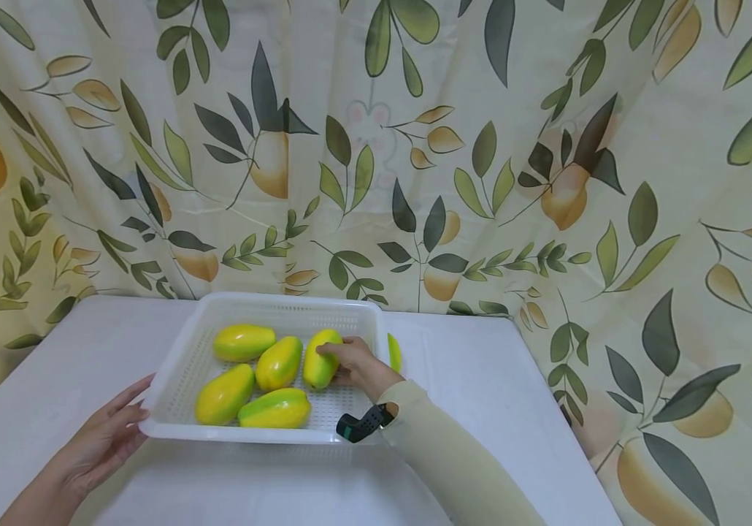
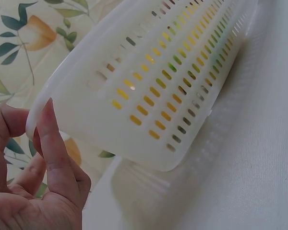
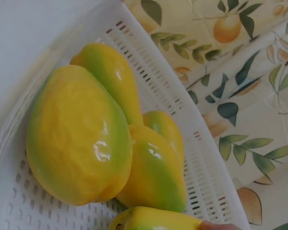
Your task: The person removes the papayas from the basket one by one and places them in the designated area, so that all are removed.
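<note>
A white plastic basket (image 1: 179, 343) with slotted walls holds several glossy yellow-green papayas (image 1: 244, 342). At its near left corner, my left hand (image 1: 103, 438) pinches the rim between thumb and fingers, as the left wrist view shows. My right hand (image 1: 366, 365) reaches over the basket's right side and grips the rightmost papaya (image 1: 320, 358), thumb on top; its other fingers are mostly hidden. That papaya (image 3: 156, 219) shows at the bottom of the right wrist view with a fingertip on it. The other papayas (image 3: 79, 136) lie close together to the left.
The basket is on a white-covered table (image 1: 468, 372). Another green-yellow piece (image 1: 394, 352) peeks out past the basket's right wall, mostly hidden. A leaf-and-fruit patterned curtain (image 1: 363, 168) hangs behind the table. A black band (image 1: 364, 424) is around my right wrist.
</note>
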{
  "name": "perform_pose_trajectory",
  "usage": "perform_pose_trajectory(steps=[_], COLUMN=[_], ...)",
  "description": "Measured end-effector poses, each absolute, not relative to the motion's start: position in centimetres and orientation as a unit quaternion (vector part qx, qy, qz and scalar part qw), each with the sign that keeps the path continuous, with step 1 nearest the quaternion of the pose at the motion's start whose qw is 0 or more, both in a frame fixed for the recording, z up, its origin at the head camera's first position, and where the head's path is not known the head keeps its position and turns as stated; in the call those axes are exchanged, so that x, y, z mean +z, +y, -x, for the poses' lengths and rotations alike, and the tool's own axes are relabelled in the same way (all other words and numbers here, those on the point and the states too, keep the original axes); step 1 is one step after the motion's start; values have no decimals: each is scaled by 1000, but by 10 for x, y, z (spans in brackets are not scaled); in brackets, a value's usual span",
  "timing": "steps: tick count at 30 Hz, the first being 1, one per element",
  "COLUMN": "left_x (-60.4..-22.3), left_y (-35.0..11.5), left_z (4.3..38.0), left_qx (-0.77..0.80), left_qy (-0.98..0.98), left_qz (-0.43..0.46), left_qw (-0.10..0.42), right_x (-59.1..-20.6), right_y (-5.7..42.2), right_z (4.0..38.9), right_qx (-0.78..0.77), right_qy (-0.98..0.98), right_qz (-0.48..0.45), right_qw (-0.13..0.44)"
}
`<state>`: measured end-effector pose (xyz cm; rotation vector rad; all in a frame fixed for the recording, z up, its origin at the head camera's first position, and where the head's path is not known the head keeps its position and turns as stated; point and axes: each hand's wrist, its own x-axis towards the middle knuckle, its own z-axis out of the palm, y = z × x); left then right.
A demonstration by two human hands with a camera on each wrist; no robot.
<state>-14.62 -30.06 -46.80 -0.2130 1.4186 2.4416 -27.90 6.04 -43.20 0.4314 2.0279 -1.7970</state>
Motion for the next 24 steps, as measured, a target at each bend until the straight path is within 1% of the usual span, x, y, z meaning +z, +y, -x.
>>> perform_pose_trajectory(steps=[9, 14, 20, 24], left_x=[-469, -472, -474, -473], left_y=[-304, -306, -306, -306], left_z=[146, 145, 145, 145], left_qx=[860, 861, 862, 866], left_qy=[481, 481, 479, 473], left_qz=[57, 41, 29, 21], left_qw=[162, 161, 161, 161], right_x=[-427, -420, -398, -380], right_y=[62, 69, 81, 93], right_z=[278, 276, 272, 272], right_qx=[-660, -658, -652, -644], right_qy=[707, 708, 709, 717], right_qz=[-145, -123, -89, -66], right_qw=[210, 224, 254, 259])
